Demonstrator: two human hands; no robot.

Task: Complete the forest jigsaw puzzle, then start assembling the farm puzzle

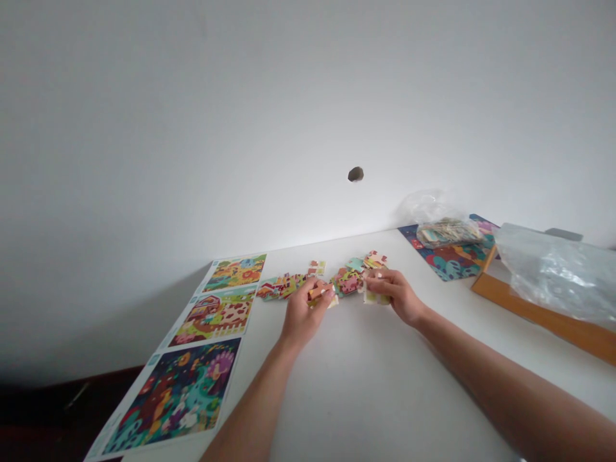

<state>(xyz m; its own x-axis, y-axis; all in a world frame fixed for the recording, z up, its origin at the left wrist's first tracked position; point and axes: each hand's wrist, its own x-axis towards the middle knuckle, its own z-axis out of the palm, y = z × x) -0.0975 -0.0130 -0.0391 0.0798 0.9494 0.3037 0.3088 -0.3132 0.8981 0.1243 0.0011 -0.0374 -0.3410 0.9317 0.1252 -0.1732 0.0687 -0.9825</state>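
Observation:
My left hand (304, 310) is closed on jigsaw puzzle pieces (319, 292), pinched between thumb and fingers. On the right, my right hand (395, 294) grips a pale yellow-and-white puzzle piece (375, 298) by its edge. Behind and between both hands lies a heap of loose colourful puzzle pieces (347, 281), some pink, green and red. More pieces (283, 286) spread out to the left, partly hidden by my left hand. How many pieces each hand holds I cannot tell.
Three picture cards, a jungle scene (235, 272), a farm scene (216, 314) and a night forest scene (178, 393), line the white table's left side. At the right are a bag of pieces (447, 231) on a dark picture sheet (448, 262), and a box (539, 314) under clear plastic (558, 269).

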